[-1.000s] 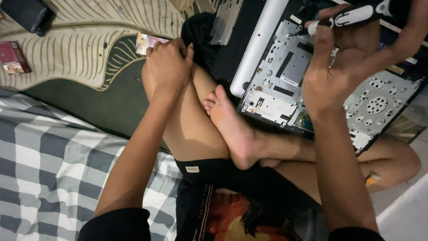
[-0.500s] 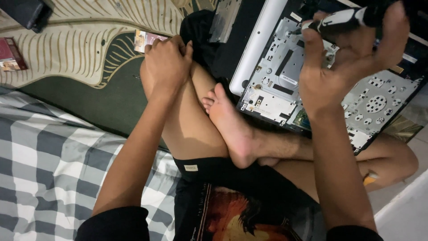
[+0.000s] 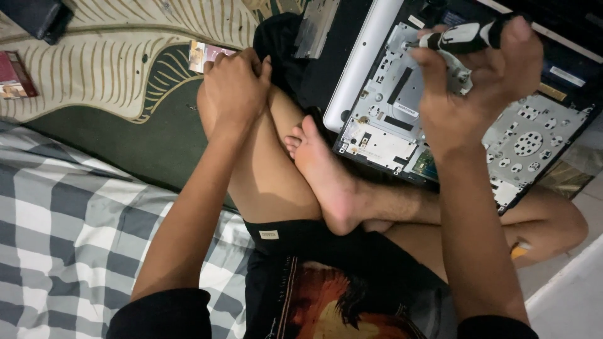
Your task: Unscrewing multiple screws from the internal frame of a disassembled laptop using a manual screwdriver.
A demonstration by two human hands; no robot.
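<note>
I sit cross-legged on the floor with an opened laptop chassis (image 3: 534, 135) resting over my right leg, its metal inner frame and boards exposed. My right hand (image 3: 468, 94) is closed around a black and white screwdriver handle (image 3: 461, 37), held above the upper part of the chassis. My left hand (image 3: 235, 88) rests on my raised left knee, fingers curled, holding nothing. My bare foot (image 3: 326, 176) lies just left of the laptop's lower corner.
A patterned cream and green rug (image 3: 113, 69) covers the floor at the left, with a small red packet (image 3: 16, 75), a dark case (image 3: 38, 16) and a small colourful pack (image 3: 204, 55) on it. A grey checked cloth (image 3: 69, 238) lies at lower left. A loose silver part (image 3: 317, 25) sits above.
My right hand with the screwdriver has shifted slightly right and turned over the chassis. My left hand stays on my knee.
</note>
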